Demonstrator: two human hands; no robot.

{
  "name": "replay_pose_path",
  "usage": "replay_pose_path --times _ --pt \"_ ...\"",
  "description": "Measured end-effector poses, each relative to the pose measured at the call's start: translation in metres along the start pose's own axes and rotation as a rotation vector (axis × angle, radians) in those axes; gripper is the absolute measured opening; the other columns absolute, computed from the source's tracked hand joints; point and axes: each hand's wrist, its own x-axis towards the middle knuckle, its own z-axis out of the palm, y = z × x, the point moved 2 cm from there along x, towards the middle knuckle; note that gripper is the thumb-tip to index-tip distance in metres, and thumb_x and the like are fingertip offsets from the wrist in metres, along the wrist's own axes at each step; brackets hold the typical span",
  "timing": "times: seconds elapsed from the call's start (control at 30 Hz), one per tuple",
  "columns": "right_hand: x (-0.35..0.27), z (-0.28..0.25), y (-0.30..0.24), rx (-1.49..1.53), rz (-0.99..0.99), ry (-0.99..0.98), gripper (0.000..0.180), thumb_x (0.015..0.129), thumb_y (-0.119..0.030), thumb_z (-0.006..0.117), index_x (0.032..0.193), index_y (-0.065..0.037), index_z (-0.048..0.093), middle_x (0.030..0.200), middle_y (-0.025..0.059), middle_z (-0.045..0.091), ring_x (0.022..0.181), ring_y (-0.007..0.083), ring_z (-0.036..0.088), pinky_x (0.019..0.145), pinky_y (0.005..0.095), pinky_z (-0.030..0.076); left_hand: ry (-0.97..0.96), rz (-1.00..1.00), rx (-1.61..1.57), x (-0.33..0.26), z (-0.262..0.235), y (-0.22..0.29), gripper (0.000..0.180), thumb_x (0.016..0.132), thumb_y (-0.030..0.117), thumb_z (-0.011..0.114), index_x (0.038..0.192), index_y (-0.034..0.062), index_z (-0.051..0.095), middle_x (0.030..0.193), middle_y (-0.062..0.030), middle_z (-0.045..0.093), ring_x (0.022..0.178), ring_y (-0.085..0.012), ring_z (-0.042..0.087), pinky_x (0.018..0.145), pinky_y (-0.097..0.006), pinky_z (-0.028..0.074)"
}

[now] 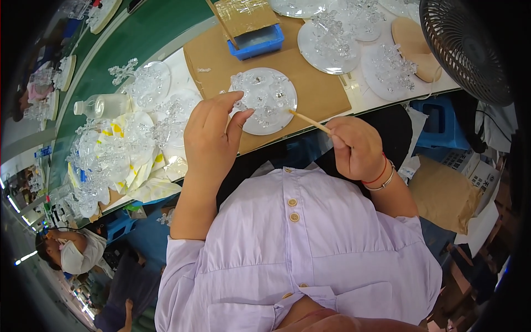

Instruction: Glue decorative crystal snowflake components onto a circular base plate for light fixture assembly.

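Dabbing, apparently: wooden stick (311, 122), pinched in right hand (355, 145); tip at right rim of clear disc (282, 80), upper centre of frame. Left hand (213, 126) at disc's left edge; grip: cannot tell. Next move likely calls for steady tip.

Dark printed characters, in East Asian script, stand on the whitish carton (484, 176) at the right, beside the brown paper wrapping (445, 193). They are small and tilted, so most cannot be read surely.

Slanted tan stick (310, 122) beside clear disc (266, 126)
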Motion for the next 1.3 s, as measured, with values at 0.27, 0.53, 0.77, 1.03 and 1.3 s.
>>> replay_pose_path --times 0.27,0.53,0.77,1.03,1.3 --pt "0.008 -0.002 0.000 -0.077 -0.029 -0.017 0.011 0.086 0.003 0.055 0.097 0.001 0.052 0.083 0.0177 0.064 0.069 0.0315 0.064 0.062 0.0354 0.053 0.036 0.012 0.008 -0.001 0.005 0.005 0.026 0.075 0.009 0.077 0.098 0.0038 0.065 0.087 -0.0098 0.067 0.079 -0.0271 0.063 0.067 -0.035 0.050" --pt "0.007 -0.002 -0.010 0.008 -0.054 -0.063 0.012 0.086 0.004 0.054 0.098 0.001 0.051 0.083 0.0182 0.064 0.068 0.0309 0.063 0.062 0.0357 0.053 0.060 0.037 -0.011 -0.002 0.006 0.003 0.025 0.075 0.010 0.078 0.096 0.0037 0.065 0.084 -0.0099 0.066 0.076 -0.0275 0.061 0.065 -0.035 0.049" --pt "0.008 0.001 -0.008 -0.068 -0.064 -0.074 0.014 0.085 0.004 0.054 0.099 0.001 0.050 0.083 0.0184 0.063 0.065 0.0303 0.062 0.059 0.0356 0.052 -0.027 0.098 -0.034 0.006 -0.003 0.002 0.025 0.074 0.010 0.078 0.096 0.0053 0.066 0.089 -0.0089 0.067 0.090 -0.0286 0.061 0.076 -0.037 0.049" --pt "0.007 0.006 -0.024 0.024 -0.121 -0.094 0.019 0.082 0.005 0.055 0.100 0.002 0.051 0.083 0.0183 0.063 0.063 0.0283 0.060 0.055 0.0344 0.049 -0.091 0.086 -0.112 0.005 -0.001 -0.010 0.027 0.072 0.008 0.077 0.098 0.0090 0.068 0.106 -0.0097 0.068 0.105 -0.0278 0.061 0.088 -0.037 0.048" --pt "0.015 0.002 -0.020 0.075 -0.080 -0.067 0.017 0.080 0.004 0.058 0.097 0.002 0.053 0.084 0.0165 0.063 0.067 0.0282 0.062 0.061 0.0342 0.053 0.014 0.125 -0.090 0.001 0.000 -0.010 0.024 0.072 0.013 0.079 0.091 0.0074 0.067 0.094 -0.0088 0.067 0.095 -0.0287 0.062 0.083 -0.038 0.048"
